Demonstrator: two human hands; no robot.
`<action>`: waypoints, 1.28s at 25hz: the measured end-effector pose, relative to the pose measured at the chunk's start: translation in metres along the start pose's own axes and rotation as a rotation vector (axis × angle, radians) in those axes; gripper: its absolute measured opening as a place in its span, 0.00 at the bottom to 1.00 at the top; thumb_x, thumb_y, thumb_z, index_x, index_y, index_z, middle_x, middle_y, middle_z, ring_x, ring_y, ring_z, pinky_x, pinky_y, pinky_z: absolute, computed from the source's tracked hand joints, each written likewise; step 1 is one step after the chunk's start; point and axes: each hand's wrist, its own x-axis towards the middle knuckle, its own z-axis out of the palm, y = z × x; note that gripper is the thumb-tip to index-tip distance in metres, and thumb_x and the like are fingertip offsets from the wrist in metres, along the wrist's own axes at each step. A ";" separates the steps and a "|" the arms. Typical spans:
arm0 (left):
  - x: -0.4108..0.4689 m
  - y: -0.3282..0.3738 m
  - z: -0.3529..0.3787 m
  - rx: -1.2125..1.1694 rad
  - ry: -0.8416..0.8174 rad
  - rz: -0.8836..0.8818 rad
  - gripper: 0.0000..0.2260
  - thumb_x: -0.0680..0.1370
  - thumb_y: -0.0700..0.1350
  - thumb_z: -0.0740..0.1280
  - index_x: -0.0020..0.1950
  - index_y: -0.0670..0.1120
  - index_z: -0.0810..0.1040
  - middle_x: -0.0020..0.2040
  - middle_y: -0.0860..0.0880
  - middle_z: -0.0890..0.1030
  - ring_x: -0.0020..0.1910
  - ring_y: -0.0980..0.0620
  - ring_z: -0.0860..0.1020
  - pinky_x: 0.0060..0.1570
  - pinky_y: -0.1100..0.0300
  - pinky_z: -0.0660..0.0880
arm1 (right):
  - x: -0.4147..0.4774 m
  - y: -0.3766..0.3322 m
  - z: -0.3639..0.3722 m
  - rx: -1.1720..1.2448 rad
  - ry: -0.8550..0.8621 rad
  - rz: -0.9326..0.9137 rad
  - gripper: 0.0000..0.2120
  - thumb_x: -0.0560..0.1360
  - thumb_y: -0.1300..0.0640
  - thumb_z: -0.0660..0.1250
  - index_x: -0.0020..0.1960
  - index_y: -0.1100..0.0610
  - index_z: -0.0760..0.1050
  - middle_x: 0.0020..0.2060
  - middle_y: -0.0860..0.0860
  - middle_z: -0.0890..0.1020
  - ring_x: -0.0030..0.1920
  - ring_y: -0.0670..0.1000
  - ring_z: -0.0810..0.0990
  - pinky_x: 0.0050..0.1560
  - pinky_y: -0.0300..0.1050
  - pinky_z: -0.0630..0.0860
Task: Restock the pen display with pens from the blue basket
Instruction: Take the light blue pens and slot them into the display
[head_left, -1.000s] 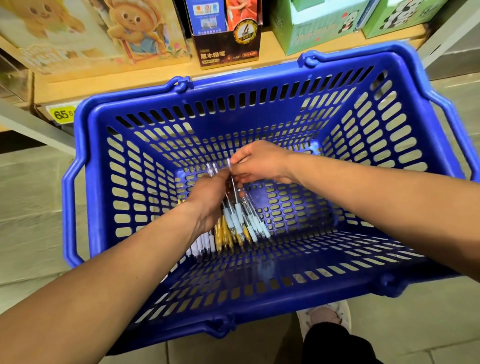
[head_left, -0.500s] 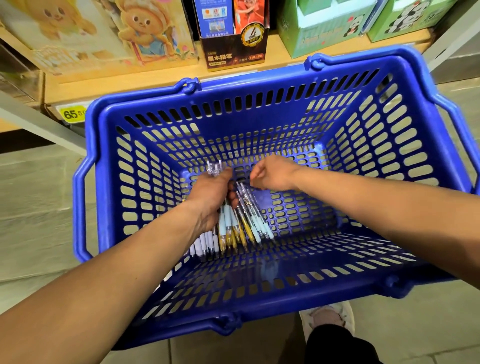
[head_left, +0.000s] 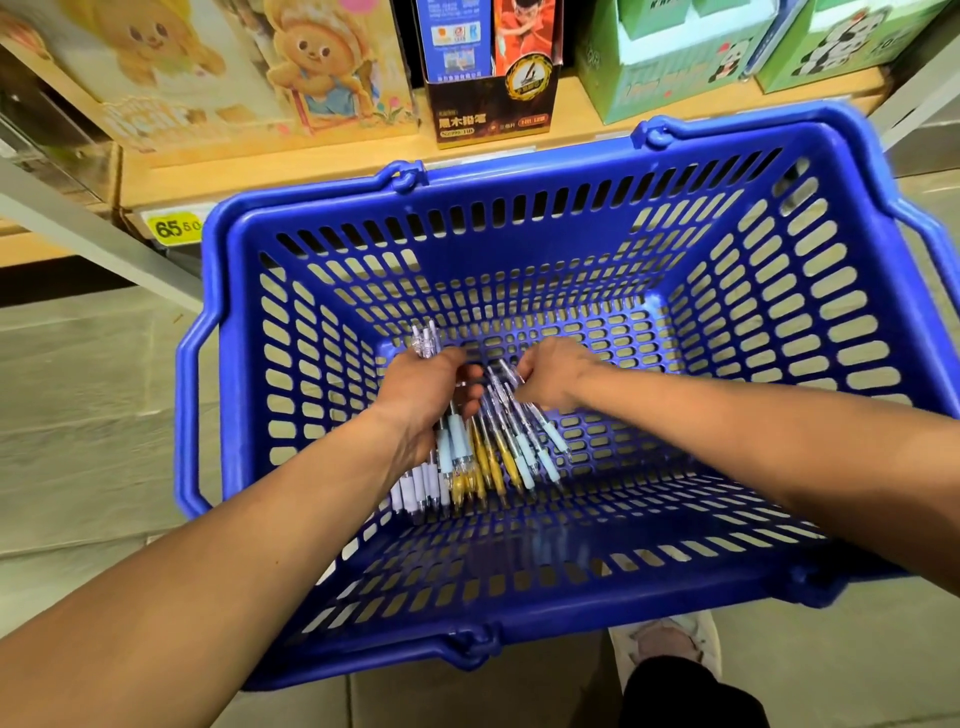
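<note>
Head view: left hand (head_left: 431, 395) curls round a bundle of pens (head_left: 457, 452), gathering them for one carry. Others fan across the blue basket (head_left: 236, 332) floor. Right hand (head_left: 550, 379) pinches a few, probably feeding the bundle; fingertips hidden. Display out of view.

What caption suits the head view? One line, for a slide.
Left grip holds a pen bundle while right grip pinches loose pens inside the blue basket.
</note>
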 end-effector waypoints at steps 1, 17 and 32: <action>0.000 0.000 0.001 0.015 0.011 0.005 0.11 0.84 0.41 0.63 0.65 0.40 0.69 0.41 0.45 0.83 0.33 0.51 0.79 0.32 0.59 0.79 | -0.001 0.002 -0.008 0.179 -0.022 -0.011 0.10 0.78 0.51 0.71 0.56 0.55 0.81 0.47 0.51 0.85 0.45 0.47 0.84 0.52 0.43 0.82; -0.002 -0.004 0.004 -0.010 -0.021 0.033 0.28 0.84 0.51 0.64 0.79 0.39 0.62 0.62 0.37 0.83 0.54 0.44 0.85 0.56 0.47 0.82 | -0.019 -0.019 -0.023 1.003 -0.167 -0.273 0.04 0.76 0.65 0.73 0.50 0.60 0.82 0.43 0.58 0.87 0.45 0.55 0.88 0.50 0.46 0.84; 0.004 -0.005 -0.001 0.106 0.016 0.017 0.21 0.82 0.45 0.69 0.71 0.39 0.67 0.37 0.48 0.79 0.30 0.54 0.76 0.40 0.57 0.80 | -0.002 0.000 0.028 -0.111 -0.028 0.055 0.14 0.78 0.50 0.69 0.41 0.58 0.71 0.34 0.51 0.73 0.27 0.47 0.72 0.21 0.35 0.69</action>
